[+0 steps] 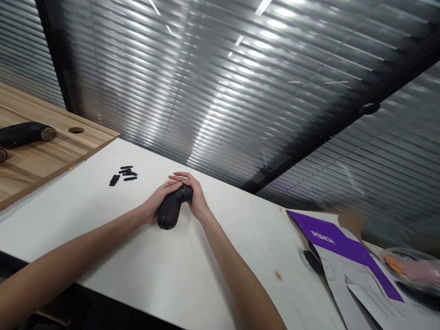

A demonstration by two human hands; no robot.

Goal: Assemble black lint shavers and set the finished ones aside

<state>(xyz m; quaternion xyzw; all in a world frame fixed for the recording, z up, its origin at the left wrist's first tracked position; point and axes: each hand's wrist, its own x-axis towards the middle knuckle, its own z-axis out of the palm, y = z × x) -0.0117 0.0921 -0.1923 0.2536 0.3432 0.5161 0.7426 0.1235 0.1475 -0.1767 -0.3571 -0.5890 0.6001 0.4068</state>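
A black elbow-shaped device (169, 213) with a rounded end and a ridged collar is held between both hands over the white table (165, 275). My left hand (160, 197) wraps the side of its body, fingers reaching over the top. Around the collared end, my right hand (196, 195) is curled, its fingers meeting the left hand's at the far side. The palms and the device's far side are hidden. Several small flat black pieces (129, 173) lie to the left, beyond my left hand.
A wooden board (82, 133) borders the left, bearing a black curved part (25, 134) with a round brownish end. Purple-and-white packaging (343, 250) and a blurred clear plastic package (412, 268) lie at right. Slatted blinds (172, 82) rise behind the table.
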